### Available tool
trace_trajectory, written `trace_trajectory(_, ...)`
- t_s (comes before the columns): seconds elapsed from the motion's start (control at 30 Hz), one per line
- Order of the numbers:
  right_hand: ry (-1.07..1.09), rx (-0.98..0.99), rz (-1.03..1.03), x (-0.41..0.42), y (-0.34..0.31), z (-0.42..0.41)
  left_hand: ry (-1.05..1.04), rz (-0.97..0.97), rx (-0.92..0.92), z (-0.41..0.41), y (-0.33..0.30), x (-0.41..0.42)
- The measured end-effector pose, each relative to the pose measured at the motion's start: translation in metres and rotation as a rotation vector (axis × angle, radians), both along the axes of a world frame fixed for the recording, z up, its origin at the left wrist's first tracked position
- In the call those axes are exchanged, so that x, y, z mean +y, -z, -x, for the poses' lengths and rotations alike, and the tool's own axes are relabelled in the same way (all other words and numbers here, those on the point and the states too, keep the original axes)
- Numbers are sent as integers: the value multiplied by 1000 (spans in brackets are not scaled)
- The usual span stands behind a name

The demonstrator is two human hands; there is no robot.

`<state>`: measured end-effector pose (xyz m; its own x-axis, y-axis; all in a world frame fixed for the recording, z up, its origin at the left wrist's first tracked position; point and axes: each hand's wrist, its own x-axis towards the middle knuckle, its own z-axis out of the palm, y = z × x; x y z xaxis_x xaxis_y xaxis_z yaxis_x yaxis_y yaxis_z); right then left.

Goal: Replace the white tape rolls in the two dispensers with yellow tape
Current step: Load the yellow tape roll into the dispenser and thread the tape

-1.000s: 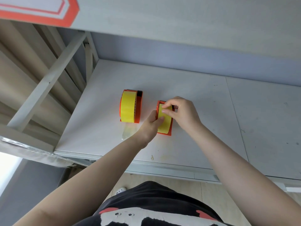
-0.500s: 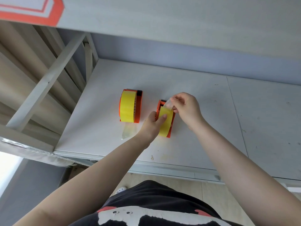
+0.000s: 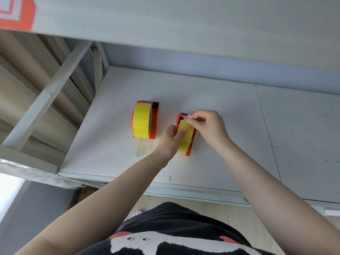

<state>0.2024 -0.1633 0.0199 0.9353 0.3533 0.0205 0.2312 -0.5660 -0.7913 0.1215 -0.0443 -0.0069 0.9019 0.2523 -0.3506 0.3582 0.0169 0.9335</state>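
Since the earlier frames, the free tape end (image 3: 188,117) has been peeled up from the yellow roll (image 3: 184,138) and drawn toward the cutter blade (image 3: 184,113) of the right-hand dispenser (image 3: 191,144). It is pinched between thumb and forefinger of the right hand (image 3: 207,126), the remaining fingers curled. The left hand (image 3: 170,141) grips the dispenser's near-left side, thumb laid on the roll, steadying it on the surface (image 3: 220,100).

The step in hand is judged to be threading the tape end over the blade. It is best done with the roll held firm, the strip kept straight and centred, and the end pressed down only once past the blade, so that creasing or sticking to the housing is avoided.

Left of this dispenser, near but apart, the second dispenser (image 3: 153,122) stands already loaded with yellow tape (image 3: 140,122); a clear strip (image 3: 142,150) trails from it toward the surface's front edge. No white rolls are seen. Nothing obstructs the work; an overhead board (image 3: 184,24) spans above.
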Motion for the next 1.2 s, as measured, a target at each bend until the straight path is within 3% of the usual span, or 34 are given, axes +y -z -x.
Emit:
trace_trajectory(0.2, 222, 375, -240, -6, 1, -8, 0, 136, 42, 4, -5, 7)
trace_trajectory(0.33, 268, 588, -159, -12, 5, -11, -50, 93, -18, 6, -3, 11)
trace_trajectory(0.47, 320, 550, -19, -21, 13, -19, -61, 30, -51, 8, -2, 17)
trace_trajectory(0.63, 339, 564, 40, -32, 21, -26, 33, 119, -79, 15, 1, 36)
trace_trajectory(0.97, 243, 419, 31, -20, 9, -50, 275, 37, -111, 25, -8, 41)
trace_trajectory(1.2, 218, 486, -66, -32, -6, -72, 275, -23, -120, 28, -18, 51)
